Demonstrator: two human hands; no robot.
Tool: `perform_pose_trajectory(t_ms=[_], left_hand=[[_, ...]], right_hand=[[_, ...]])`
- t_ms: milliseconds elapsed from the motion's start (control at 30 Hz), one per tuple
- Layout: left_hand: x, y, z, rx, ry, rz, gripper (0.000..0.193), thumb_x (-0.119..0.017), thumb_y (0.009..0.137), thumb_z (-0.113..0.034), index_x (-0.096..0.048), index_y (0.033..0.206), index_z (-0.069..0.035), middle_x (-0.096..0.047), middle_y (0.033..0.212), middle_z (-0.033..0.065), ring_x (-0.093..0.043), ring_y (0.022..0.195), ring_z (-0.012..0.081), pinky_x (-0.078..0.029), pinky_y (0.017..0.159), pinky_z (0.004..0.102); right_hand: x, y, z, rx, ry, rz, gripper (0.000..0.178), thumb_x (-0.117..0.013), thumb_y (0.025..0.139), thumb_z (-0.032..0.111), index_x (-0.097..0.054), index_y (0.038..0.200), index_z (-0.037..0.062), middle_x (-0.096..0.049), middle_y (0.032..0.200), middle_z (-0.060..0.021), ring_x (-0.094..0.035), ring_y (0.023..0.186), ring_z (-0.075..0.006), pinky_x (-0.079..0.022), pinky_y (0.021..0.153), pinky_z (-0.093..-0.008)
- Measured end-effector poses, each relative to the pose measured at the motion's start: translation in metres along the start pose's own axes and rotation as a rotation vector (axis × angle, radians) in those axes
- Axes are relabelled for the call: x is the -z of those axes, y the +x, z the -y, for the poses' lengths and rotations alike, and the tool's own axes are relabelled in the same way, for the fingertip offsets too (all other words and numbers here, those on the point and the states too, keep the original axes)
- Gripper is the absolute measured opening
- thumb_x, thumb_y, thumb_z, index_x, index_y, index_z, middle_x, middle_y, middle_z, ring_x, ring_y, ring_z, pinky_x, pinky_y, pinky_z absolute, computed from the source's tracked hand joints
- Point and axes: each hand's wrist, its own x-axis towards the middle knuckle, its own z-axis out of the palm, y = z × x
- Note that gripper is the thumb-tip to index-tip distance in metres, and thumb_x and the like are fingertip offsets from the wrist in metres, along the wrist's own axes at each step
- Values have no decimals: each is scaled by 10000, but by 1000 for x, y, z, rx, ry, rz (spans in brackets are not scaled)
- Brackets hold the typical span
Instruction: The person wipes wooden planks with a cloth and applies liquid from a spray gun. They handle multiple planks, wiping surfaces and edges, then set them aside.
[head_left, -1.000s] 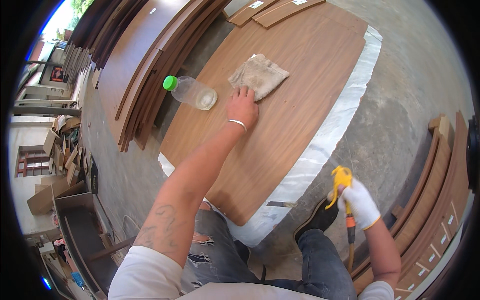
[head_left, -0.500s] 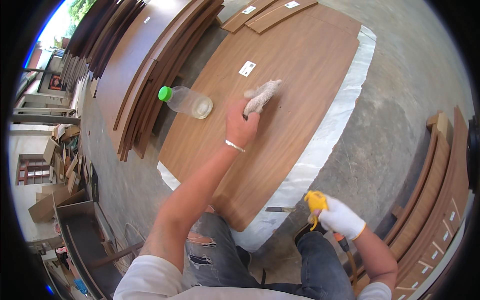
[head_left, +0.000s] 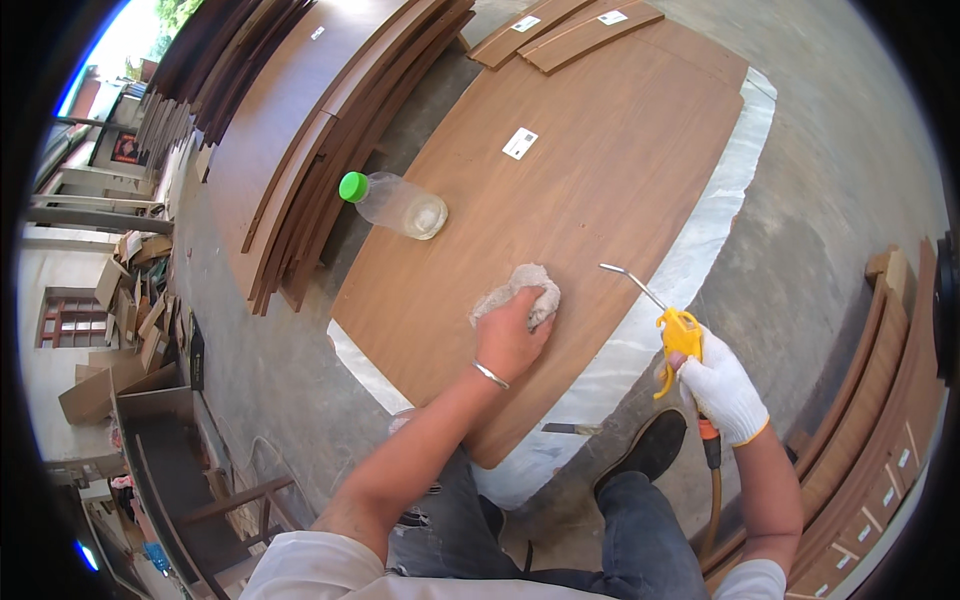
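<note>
Left hand (head_left: 508, 338) clasps crumpled beige cloth (head_left: 532, 276) on brown wood-grain panel (head_left: 620, 150); white-gloved right hand (head_left: 722, 388), to the cloth's right, grips yellow air gun (head_left: 682, 336)

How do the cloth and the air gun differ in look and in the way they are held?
The cloth is beige and crumpled; the air gun is yellow with a thin metal nozzle. The cloth is bunched under the bare left hand on the panel; the air gun is gripped in the gloved right hand. Both are hand-held.
</note>
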Motion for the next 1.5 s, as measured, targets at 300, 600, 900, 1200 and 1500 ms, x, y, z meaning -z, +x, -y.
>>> perform_pose_trajectory(t_ms=[300,600,900,1200,1500], left_hand=[[20,28,16,-20,-18,-328,406,-736,834,-71,-667,1234,-93,-735,1135,157,-698,984,407,-564,802,489],[-8,-21,44,40,128,-105,377,-731,839,-135,-672,1211,-132,-726,1050,131,-690,867,384,-531,743,508],[-28,-37,34,-93,233,-163,460,-779,731,-154,-662,1176,-144,-648,934,98,-612,780,353,-484,701,475],[-32,-39,46,-97,220,-134,404,-795,745,-196,-646,1117,-142,-651,928,68,-663,808,301,-482,709,436],[-66,-46,46,43,62,-89,611,-708,868,-451,-627,1392,-146,-663,1391,124,-595,1312,330,-428,1137,463]], right_hand=[[-20,2,-5,-309,27,204,345,-593,1004,122,-558,1332,22,-674,856,-27,-450,503,-36,-382,462,-216],[1,75,24,88,-566,-113,308,-583,983,219,-593,1188,-11,-706,966,-147,-659,802,-230,-523,734,-370],[-61,188,89,143,-805,-101,381,-609,955,331,-607,1144,0,-720,1079,-234,-689,1060,-404,-530,900,-457],[-82,185,60,63,-861,110,364,-630,903,273,-636,1125,-15,-719,1055,-250,-705,990,-405,-553,850,-459],[-238,155,51,338,-1118,428,414,-612,958,338,-610,1163,-21,-712,1131,-285,-680,1098,-441,-530,941,-496]])
